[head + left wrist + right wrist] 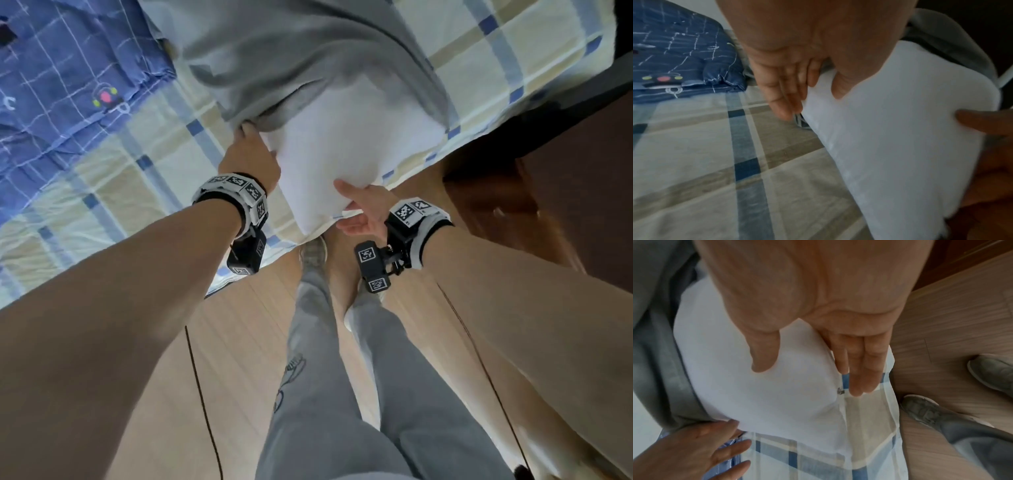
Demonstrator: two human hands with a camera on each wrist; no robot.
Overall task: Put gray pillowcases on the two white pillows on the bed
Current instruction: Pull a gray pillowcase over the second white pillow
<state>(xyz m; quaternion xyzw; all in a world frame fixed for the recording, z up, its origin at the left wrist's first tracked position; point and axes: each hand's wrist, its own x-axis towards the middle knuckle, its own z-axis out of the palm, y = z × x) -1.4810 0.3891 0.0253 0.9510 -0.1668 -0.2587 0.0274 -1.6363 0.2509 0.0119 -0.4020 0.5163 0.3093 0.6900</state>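
Partly cased: plump white fabric pillow (342, 137), far half inside a loose gray cloth pillowcase (291, 51), lying at the near edge of a checked blue-and-beige bed sheet (120, 164).
Probably light, squashy and springy; best taken at the corners, the limp case at its hem. Right hand (366, 209) clasps the bare near end, thumb on top, fingers beneath. Left hand (251, 157) lies straight-fingered against the pillow's side by the hem. Beyond: navy printed quilt (51, 85), rumpled.

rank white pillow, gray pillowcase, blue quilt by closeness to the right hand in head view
1. white pillow: held by the right hand, at the edge of the bed.
2. gray pillowcase: beyond, over the pillow's far end.
3. blue quilt: far left.
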